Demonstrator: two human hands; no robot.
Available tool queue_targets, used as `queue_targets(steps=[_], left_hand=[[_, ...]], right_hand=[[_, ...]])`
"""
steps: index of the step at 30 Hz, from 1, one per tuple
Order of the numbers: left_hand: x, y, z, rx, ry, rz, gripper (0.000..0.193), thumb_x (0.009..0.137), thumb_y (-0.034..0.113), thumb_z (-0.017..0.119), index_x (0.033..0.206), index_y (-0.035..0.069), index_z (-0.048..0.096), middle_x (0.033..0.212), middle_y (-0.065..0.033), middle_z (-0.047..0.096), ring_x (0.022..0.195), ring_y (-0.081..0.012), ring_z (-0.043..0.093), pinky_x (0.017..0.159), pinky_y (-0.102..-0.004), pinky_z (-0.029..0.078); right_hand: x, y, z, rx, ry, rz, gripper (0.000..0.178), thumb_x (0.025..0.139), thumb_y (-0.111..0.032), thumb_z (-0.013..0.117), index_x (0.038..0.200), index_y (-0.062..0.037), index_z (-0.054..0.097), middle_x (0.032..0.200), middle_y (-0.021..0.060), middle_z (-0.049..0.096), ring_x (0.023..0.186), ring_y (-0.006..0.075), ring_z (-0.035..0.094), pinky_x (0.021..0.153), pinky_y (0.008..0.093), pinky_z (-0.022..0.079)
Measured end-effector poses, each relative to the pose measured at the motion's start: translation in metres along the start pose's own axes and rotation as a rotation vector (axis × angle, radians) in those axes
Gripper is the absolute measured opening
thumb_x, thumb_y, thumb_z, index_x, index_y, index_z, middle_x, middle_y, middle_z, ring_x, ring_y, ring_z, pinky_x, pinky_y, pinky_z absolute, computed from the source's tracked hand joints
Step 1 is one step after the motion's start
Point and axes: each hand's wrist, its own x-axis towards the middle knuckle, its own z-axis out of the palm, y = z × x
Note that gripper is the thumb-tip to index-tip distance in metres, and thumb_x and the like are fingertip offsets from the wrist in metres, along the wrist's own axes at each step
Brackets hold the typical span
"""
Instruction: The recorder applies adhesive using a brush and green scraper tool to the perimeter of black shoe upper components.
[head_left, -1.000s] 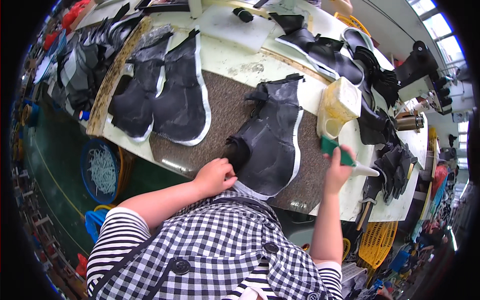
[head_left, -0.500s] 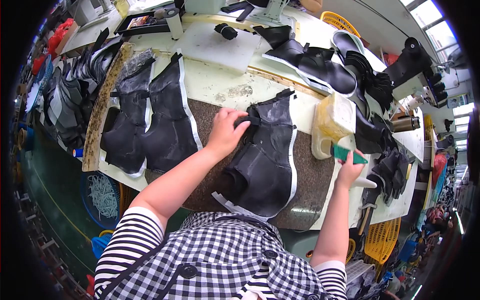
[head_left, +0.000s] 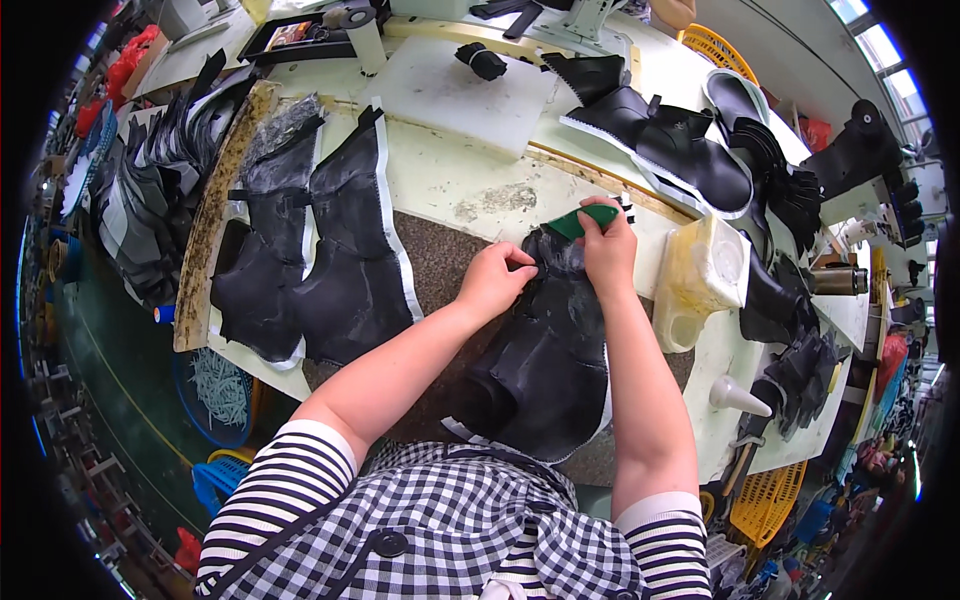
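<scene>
A black boot upper (head_left: 535, 370) with a pale edge lies in front of me on a brown speckled board (head_left: 440, 265). At its left edge, near the top, the thumb and fingers of my left hand (head_left: 495, 283) are pinched together. My right hand (head_left: 608, 252) grips a flat green scraper (head_left: 570, 224), held against the upper part of the piece. The scraper's working edge is partly hidden. To the left lie two similar black uppers (head_left: 355, 280), side by side. A yellowish, glue-crusted plastic container (head_left: 690, 280) stands right of my right forearm.
A white cone-shaped piece (head_left: 738, 396) and a hammer-like tool (head_left: 742, 460) lie at the right. Finished-looking black boot parts (head_left: 690, 155) occupy the back right. A white slab (head_left: 450, 85) sits at the back. Stacked pieces (head_left: 160, 190) fill the left beyond a wooden strip (head_left: 225, 220).
My right hand has brought the green scraper from the container leftward onto the upper. A black strap my left hand held up is no longer raised; that hand stays at the edge.
</scene>
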Motion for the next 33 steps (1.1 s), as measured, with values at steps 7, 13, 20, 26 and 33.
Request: queue_targets(steps=[7,13,20,26,33], left_hand=[[0.0,-0.001,-0.005,-0.042,0.018,-0.069,0.013,0.083,0.009,0.069,0.087,-0.001,0.064,0.077,-0.0072,0.065,0.063,-0.012,0.063,0.056,-0.0262,0.054],[0.012,-0.007,-0.002,0.074,0.088,0.096,0.014,0.074,0.013,0.073,0.079,0.002,0.067,0.076,-0.0127,0.067,0.071,-0.0242,0.065,0.067,-0.0359,0.051],[0.007,-0.008,-0.001,0.081,0.09,0.08,0.014,0.079,0.014,0.072,0.085,0.002,0.067,0.08,-0.0099,0.067,0.071,-0.0188,0.063,0.065,-0.0322,0.052],[-0.063,0.0,-0.02,0.167,0.241,0.223,0.028,0.081,0.022,0.072,0.099,0.005,0.059,0.105,-0.0119,0.05,0.095,-0.0215,0.054,0.083,-0.0334,0.047],[-0.173,-0.02,-0.031,0.114,-0.039,-0.285,0.029,0.085,0.029,0.071,0.094,0.004,0.059,0.102,-0.0096,0.048,0.093,-0.0191,0.051,0.085,-0.0322,0.044]], right_hand=[[-0.063,-0.028,-0.016,-0.136,-0.005,0.129,0.016,0.087,-0.004,0.061,0.103,-0.0032,0.058,0.078,0.0082,0.063,0.057,0.014,0.062,0.051,0.0265,0.051],[-0.103,-0.017,-0.011,0.067,0.172,-0.053,0.014,0.091,-0.005,0.059,0.105,-0.0036,0.057,0.085,0.0061,0.062,0.059,0.0108,0.061,0.053,0.023,0.052],[-0.147,-0.021,-0.012,-0.041,-0.039,0.112,0.017,0.092,-0.006,0.059,0.108,-0.0042,0.054,0.085,0.0055,0.06,0.061,0.01,0.059,0.052,0.023,0.051],[-0.156,-0.019,-0.007,-0.011,-0.001,-0.006,0.015,0.094,-0.007,0.056,0.109,-0.0052,0.051,0.084,0.0035,0.057,0.065,0.0079,0.057,0.053,0.022,0.051],[-0.17,-0.017,-0.004,-0.188,-0.184,0.024,0.014,0.094,-0.006,0.054,0.108,-0.0067,0.05,0.08,0.0027,0.057,0.063,0.0078,0.057,0.051,0.0223,0.05]])
